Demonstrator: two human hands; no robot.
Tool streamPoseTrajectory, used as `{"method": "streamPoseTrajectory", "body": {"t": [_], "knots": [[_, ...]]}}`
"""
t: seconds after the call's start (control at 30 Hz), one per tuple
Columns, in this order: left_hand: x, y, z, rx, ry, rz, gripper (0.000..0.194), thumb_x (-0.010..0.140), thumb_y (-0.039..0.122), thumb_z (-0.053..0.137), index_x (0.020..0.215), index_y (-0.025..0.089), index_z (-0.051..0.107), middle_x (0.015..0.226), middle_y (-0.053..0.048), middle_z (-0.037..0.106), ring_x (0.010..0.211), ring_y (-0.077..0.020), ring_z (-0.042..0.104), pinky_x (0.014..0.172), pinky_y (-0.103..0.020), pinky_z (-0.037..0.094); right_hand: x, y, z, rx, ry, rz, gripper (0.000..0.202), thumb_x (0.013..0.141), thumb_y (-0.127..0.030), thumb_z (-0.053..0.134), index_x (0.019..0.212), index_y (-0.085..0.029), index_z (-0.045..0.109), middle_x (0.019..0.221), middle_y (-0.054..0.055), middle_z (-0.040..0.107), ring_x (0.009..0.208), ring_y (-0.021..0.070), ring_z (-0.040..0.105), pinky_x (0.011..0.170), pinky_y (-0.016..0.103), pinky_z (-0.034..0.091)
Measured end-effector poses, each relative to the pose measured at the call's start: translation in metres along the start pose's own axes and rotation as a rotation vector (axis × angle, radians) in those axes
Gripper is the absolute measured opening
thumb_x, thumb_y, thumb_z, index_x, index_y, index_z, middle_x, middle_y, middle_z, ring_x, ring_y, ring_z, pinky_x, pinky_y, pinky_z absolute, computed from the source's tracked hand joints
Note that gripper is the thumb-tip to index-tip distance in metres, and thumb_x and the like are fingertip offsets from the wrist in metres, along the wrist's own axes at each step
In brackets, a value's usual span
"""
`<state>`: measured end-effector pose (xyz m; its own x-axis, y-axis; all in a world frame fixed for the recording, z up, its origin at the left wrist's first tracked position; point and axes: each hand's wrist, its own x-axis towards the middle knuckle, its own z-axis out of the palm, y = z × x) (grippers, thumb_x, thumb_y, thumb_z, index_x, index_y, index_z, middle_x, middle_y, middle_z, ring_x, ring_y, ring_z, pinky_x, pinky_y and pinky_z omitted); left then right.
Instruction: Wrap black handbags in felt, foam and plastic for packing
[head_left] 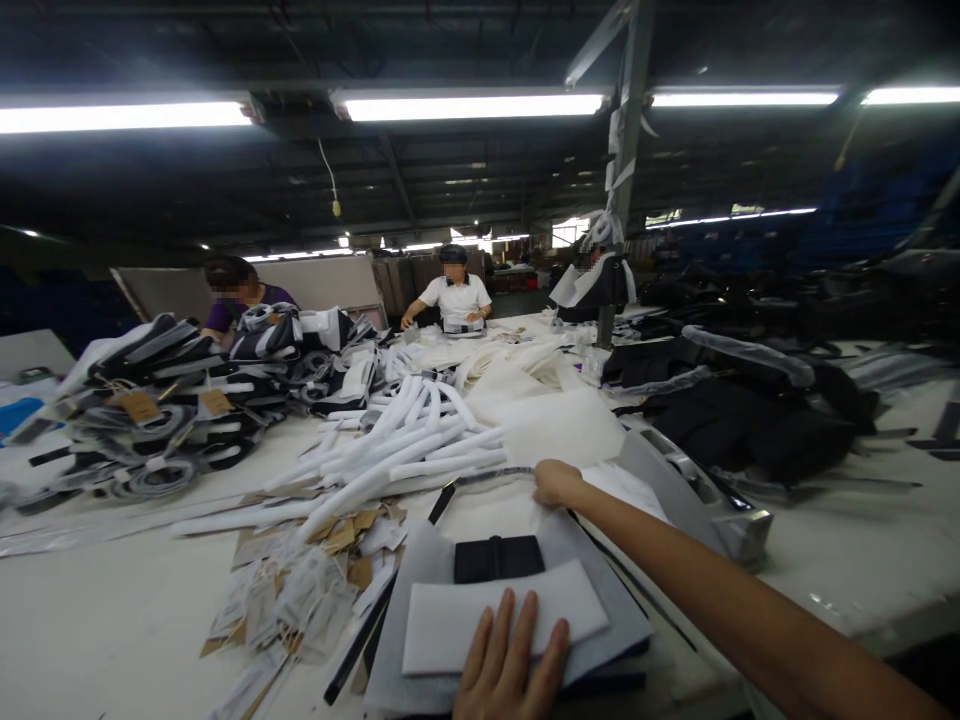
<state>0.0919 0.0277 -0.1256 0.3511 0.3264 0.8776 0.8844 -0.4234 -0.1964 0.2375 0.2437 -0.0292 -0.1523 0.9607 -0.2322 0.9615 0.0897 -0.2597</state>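
My left hand (510, 665) lies flat with its fingers spread on a white foam sheet (450, 620). Beyond the sheet sits a small dark piece with a band across its middle (499, 558). Both rest on a pale translucent sheet (405, 660), spread over a dark item that looks like a bag, mostly hidden beneath. Farther forward, my right hand (555, 483) is closed around the end of a curved handle (491, 480) that appears wrapped in clear film. A dark strap (360, 640) runs along the left side of the sheet.
Paper tags (300, 590) and white foam tubes (412, 440) lie to the left and ahead. A grey device (697, 490) stands right of my arm. Rolled straps (172, 430) pile up far left, black bags (750, 410) at right. Two people work across the table.
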Motion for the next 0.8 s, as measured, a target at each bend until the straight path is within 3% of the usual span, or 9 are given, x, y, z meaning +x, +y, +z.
{"method": "streamPoseTrajectory", "body": {"t": [0.17, 0.3, 0.47, 0.53, 0.63, 0.7, 0.8], "knots": [[-0.001, -0.001, -0.004, -0.001, -0.034, 0.004, 0.036, 0.098, 0.030, 0.054, 0.134, 0.035, 0.060, 0.126, -0.001, 0.070, 0.121, -0.0242, 0.063, 0.122, -0.040, 0.030, -0.012, 0.014, -0.007, 0.447, -0.069, -0.011, 0.025, 0.098, -0.035, 0.062, 0.112, -0.015, 0.064, 0.112, 0.006, 0.066, 0.094, 0.0207, 0.066, 0.081, 0.039, 0.058], [-0.001, 0.000, -0.003, -0.001, -0.035, 0.004, 0.036, 0.098, 0.031, 0.054, 0.133, 0.035, 0.061, 0.126, -0.002, 0.070, 0.123, -0.0242, 0.062, 0.122, -0.041, 0.030, -0.033, 0.020, -0.013, 0.831, -0.083, -0.120, 0.029, 0.099, -0.035, 0.059, 0.120, -0.015, 0.058, 0.115, 0.009, 0.069, 0.099, 0.0176, 0.069, 0.086, 0.033, 0.057], [-0.001, 0.002, -0.001, -0.005, -0.026, -0.019, 0.034, 0.099, 0.031, 0.054, 0.132, 0.035, 0.062, 0.125, -0.002, 0.071, 0.121, -0.0242, 0.063, 0.121, -0.041, 0.031, -0.071, 0.025, -0.015, 1.126, -0.064, -0.314, 0.073, 0.085, -0.046, 0.074, 0.145, -0.026, 0.038, 0.131, 0.010, 0.065, 0.111, 0.0180, 0.066, 0.097, 0.031, 0.051], [0.000, 0.002, -0.002, 0.000, -0.037, -0.025, 0.033, 0.099, 0.031, 0.054, 0.131, 0.036, 0.063, 0.124, -0.003, 0.071, 0.122, -0.0245, 0.063, 0.121, -0.041, 0.031, -0.090, 0.029, -0.016, 1.144, -0.040, -0.443, 0.082, 0.081, -0.043, 0.078, 0.150, -0.029, 0.035, 0.137, 0.010, 0.061, 0.108, 0.0192, 0.066, 0.097, 0.033, 0.052], [0.002, 0.002, -0.004, -0.001, -0.058, -0.024, 0.033, 0.099, 0.032, 0.054, 0.131, 0.036, 0.062, 0.125, -0.002, 0.071, 0.123, -0.0244, 0.062, 0.120, -0.042, 0.032, -0.123, 0.037, -0.017, 0.910, 0.039, -0.630, 0.073, 0.084, -0.031, 0.075, 0.149, -0.031, 0.041, 0.144, 0.008, 0.055, 0.102, 0.0197, 0.068, 0.096, 0.034, 0.053], [0.002, 0.001, -0.005, -0.014, -0.074, -0.023, 0.034, 0.099, 0.033, 0.054, 0.132, 0.035, 0.062, 0.123, -0.002, 0.072, 0.123, -0.0239, 0.062, 0.120, -0.041, 0.032, -0.146, 0.045, -0.016, 0.695, 0.056, -0.703, 0.069, 0.087, -0.024, 0.071, 0.149, -0.032, 0.042, 0.135, 0.006, 0.063, 0.105, 0.0198, 0.068, 0.101, 0.035, 0.051], [-0.001, -0.003, -0.008, -0.074, -0.084, -0.004, 0.031, 0.099, 0.032, 0.054, 0.127, 0.031, 0.065, 0.118, -0.002, 0.074, 0.121, -0.0219, 0.064, 0.121, -0.040, 0.031, -0.175, 0.056, -0.007, 0.571, 0.058, -0.781, 0.073, 0.092, -0.019, 0.065, 0.154, -0.036, 0.031, 0.109, 0.000, 0.075, 0.105, 0.0178, 0.069, 0.107, 0.035, 0.047]]}}
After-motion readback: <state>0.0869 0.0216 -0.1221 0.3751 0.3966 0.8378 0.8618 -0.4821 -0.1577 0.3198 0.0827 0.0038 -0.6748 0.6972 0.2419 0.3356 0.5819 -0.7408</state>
